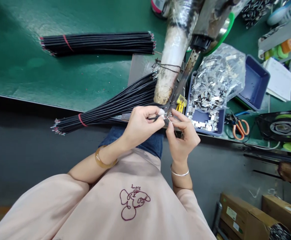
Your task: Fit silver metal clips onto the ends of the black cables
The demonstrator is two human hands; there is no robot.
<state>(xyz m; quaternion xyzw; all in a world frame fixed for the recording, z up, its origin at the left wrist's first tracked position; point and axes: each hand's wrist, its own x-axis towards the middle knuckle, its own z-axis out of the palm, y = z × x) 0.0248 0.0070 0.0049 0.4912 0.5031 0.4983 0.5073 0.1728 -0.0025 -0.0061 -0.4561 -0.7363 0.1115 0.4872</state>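
Observation:
My left hand [144, 126] is closed in a pinch on the end of a black cable [153, 117], beside the bench edge. A white cover sits on one of its fingertips. Close by on the right, my right hand [184, 135] pinches a thin pale wire [168, 118] at the cable's end; the small parts between the fingertips are hard to make out. Just above both hands, a perforated metal shaft that looks like a soldering iron [185, 75] slants down. A bundle of black cables [120, 100], tied with a red band, fans out to the left of my hands.
A plastic-wrapped white pipe [169, 56] hangs over the work spot. Another cable bundle [98, 43] lies behind. To the right are a blue tray [221, 128] of small metal pieces, a yellow cutter [180, 104], orange-handled pliers [240, 129] and a black fan [282, 126].

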